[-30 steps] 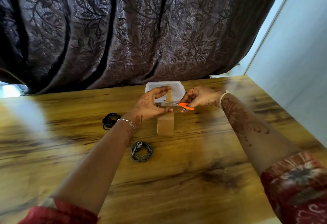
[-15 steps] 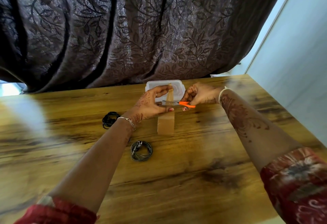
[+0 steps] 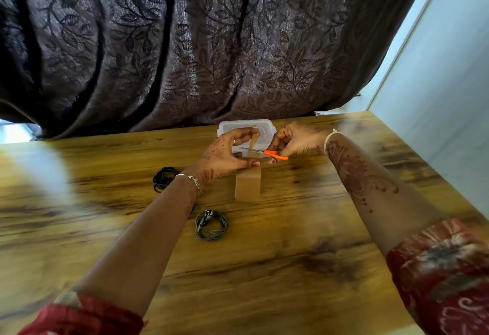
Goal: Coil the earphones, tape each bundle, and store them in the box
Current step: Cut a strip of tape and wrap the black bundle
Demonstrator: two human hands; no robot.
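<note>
Over on the left of the brown wooden table (image 3: 79,228) lies a black earphone cord (image 3: 164,179), wound into a small bundle; a bit closer to the person and nearer the middle lies a grey earphone cord (image 3: 211,225), wound into a ring; both bundles lie flat on the wood, apart from both hands and well apart from the box. Next comes the left hand (image 3: 225,153); its top fingers bend and pinch the end of a strip of brown tape (image 3: 255,137) that is pulled up, and its lower fingers press on the brown tape roll (image 3: 248,185), which stands on its edge on the table. Behind the hands, close to the dark leafy curtain (image 3: 211,43), sits the clear plastic box (image 3: 230,126). To the right, the small scissors (image 3: 275,154) with orange handles point their blades left across the strip; the right hand (image 3: 296,141) grips the handles with bent fingers. A pale wall (image 3: 449,83) stands at the far right.
</note>
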